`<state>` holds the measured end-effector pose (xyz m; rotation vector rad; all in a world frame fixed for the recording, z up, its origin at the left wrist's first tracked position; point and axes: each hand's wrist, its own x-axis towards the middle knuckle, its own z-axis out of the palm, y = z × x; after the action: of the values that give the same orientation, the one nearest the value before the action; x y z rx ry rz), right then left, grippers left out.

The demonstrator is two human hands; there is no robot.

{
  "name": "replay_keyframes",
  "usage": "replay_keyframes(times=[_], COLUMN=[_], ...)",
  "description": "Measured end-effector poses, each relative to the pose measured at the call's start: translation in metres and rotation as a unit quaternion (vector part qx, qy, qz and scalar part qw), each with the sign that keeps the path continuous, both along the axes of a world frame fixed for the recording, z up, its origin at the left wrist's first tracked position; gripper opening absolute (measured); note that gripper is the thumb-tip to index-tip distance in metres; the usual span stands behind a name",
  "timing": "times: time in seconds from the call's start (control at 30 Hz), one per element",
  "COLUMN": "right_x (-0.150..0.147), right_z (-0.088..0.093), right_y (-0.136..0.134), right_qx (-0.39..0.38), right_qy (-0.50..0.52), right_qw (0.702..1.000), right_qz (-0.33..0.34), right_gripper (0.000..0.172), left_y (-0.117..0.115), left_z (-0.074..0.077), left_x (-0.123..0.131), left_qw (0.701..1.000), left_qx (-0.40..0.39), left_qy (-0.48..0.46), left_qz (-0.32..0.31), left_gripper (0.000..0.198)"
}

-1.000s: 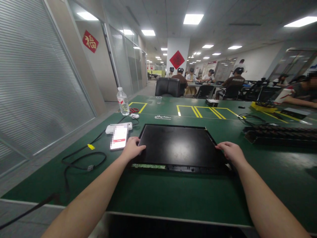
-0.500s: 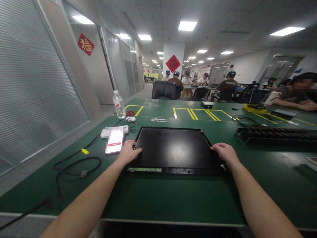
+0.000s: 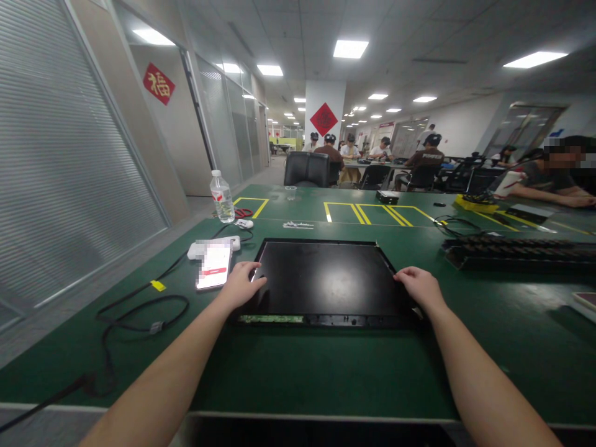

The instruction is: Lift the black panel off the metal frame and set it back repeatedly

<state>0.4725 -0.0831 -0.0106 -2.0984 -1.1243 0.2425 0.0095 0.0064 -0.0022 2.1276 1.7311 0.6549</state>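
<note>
A green counter (image 3: 326, 379) came first, its near edge close to the person. On it, straight ahead between the two arms, a big flat black screen (image 3: 326, 279) lay face up. A thin green strip (image 3: 272, 319) ran along part of its near side. The left hand (image 3: 243, 282) was grasping the screen by its left edge, with the thumb over the top. The right hand (image 3: 419, 287) pinched the right edge with its fingertips. A black cord (image 3: 187, 304) lay in a loop on the left. A phone (image 3: 214, 267) with its light on was near the left hand, beside a white box (image 3: 235, 243). Past the screen was a small grey metal tool (image 3: 298, 225). A long black part (image 3: 512, 253) lay off to the right. Farther back stood a water bottle (image 3: 222, 197), just beside red scissors (image 3: 244, 213). Next came yellow tape lines (image 3: 363, 214) and a clear cup (image 3: 290, 193). Beyond the counter was a black chair (image 3: 307, 170). People (image 3: 384, 151) sat behind it, and a red diamond sign (image 3: 323, 119) hung on a post.
</note>
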Motion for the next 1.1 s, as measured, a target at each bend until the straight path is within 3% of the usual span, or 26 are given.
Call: replay_keyframes(times=[0.2,0.47,0.83,1.1], right_x=[-0.002,0.0,0.001,-0.002], right_z=[0.001,0.0,0.001,0.007], right_y=[-0.001,-0.001,-0.001,-0.004], right_qx=[0.002,0.014,0.011,0.02], right_qy=[-0.011,0.02,0.048,0.031], right_qw=[1.0,1.0,0.999,0.999], right_qz=[0.01,0.009,0.001,-0.021], right_gripper=[0.016,0.017,0.018,0.021], left_y=[-0.006,-0.009,-0.003,-0.004], left_z=[0.008,0.019,0.01,0.013], left_x=[0.001,-0.001,-0.009,-0.01], left_qw=[0.999,0.995,0.99,0.984], left_qx=[0.011,-0.034,0.009,0.002], left_qy=[0.035,0.088,0.134,0.171], left_qz=[0.002,0.041,0.047,0.052], left_gripper=[0.058,0.055,0.032,0.025])
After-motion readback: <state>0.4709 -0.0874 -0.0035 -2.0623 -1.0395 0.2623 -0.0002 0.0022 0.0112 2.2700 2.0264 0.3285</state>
